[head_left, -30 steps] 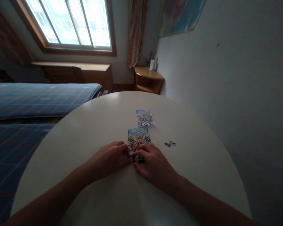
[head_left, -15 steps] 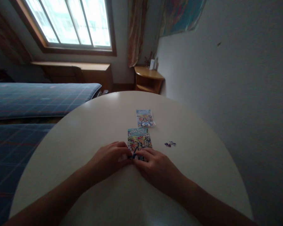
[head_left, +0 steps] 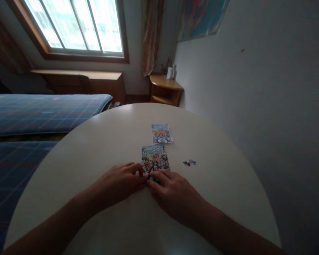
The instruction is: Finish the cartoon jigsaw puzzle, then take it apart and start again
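Note:
A colourful jigsaw puzzle (head_left: 155, 158) lies on the round white table (head_left: 108, 141), partly put together. My left hand (head_left: 121, 180) and my right hand (head_left: 172, 189) meet at its near edge, fingers curled. Their fingertips pinch a small dark puzzle piece (head_left: 150, 173) against the puzzle's lower edge. A small printed picture card (head_left: 161, 133) lies just beyond the puzzle. A few loose puzzle pieces (head_left: 189, 163) sit to the right of it, apart from both hands.
A grey wall runs close along the table's right side. A bed with a blue checked cover (head_left: 42, 109) lies to the left. A wooden corner shelf (head_left: 164, 88) and a window (head_left: 74, 24) stand beyond the table.
My right hand slid slightly back toward me, uncovering more of the puzzle's lower edge. The dark piece now sits between both hands' fingertips. The view shifted a little.

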`<state>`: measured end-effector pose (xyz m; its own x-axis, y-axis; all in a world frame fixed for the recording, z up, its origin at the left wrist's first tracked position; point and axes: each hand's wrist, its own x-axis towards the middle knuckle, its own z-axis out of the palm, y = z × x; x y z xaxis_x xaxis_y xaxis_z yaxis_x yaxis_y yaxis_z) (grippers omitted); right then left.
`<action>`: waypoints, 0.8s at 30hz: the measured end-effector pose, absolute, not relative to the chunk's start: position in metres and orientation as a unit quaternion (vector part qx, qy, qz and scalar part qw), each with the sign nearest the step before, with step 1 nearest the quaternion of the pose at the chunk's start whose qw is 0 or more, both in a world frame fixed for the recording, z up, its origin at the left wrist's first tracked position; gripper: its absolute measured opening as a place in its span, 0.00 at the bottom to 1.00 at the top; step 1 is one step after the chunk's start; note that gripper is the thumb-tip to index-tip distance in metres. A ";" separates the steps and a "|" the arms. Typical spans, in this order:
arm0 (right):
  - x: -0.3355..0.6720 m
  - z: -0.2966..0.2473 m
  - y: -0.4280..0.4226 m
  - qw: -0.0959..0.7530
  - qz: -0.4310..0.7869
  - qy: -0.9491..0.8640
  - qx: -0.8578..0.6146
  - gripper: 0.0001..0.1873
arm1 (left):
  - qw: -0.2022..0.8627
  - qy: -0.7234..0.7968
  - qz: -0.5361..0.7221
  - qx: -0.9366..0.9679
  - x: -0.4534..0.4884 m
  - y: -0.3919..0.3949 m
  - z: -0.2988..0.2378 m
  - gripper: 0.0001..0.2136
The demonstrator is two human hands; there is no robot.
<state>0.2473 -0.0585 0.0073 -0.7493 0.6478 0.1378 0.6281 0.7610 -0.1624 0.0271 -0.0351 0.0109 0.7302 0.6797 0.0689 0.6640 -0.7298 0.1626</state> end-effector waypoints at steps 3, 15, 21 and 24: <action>0.250 0.013 -0.056 0.091 0.089 -0.931 -0.341 0.17 | 0.116 0.367 0.073 0.920 0.024 -0.031 0.011 0.05; 0.364 0.034 0.010 0.057 0.190 -0.785 -0.587 0.14 | 0.150 0.353 0.112 0.917 0.016 -0.022 0.011 0.07; 0.372 0.028 0.015 0.046 0.271 -0.773 -0.572 0.11 | 0.134 0.327 0.098 0.930 0.018 -0.024 0.010 0.06; 0.370 0.026 0.015 0.050 0.262 -0.784 -0.560 0.10 | 0.138 0.320 0.128 0.929 0.020 -0.023 0.007 0.07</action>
